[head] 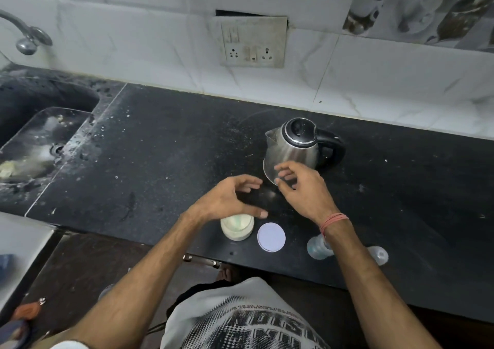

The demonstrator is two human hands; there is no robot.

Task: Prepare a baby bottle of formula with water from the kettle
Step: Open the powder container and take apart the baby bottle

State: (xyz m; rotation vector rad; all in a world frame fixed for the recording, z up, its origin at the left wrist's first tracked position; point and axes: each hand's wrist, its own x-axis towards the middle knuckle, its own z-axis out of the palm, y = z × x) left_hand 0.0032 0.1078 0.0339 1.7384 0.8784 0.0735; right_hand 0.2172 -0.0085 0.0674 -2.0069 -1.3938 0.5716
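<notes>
A steel kettle point(292, 149) with a black lid and handle stands on the black counter point(165, 148), spout to the left. An open white formula tub point(237, 228) sits near the front edge, its round white lid point(271, 237) lying flat beside it. A clear baby bottle point(318, 247) stands partly behind my right wrist, and a clear cap point(379, 254) lies to its right. My left hand point(232, 199) hovers just above the tub, fingers apart and curled. My right hand point(299, 185) hangs in front of the kettle's base, fingers spread, holding nothing.
A dark sink point(40, 140) with a metal tap point(26, 38) lies at the left. A socket plate point(254, 42) is set in the tiled wall behind the counter. A drawer handle point(201, 260) sticks out below the counter's front edge.
</notes>
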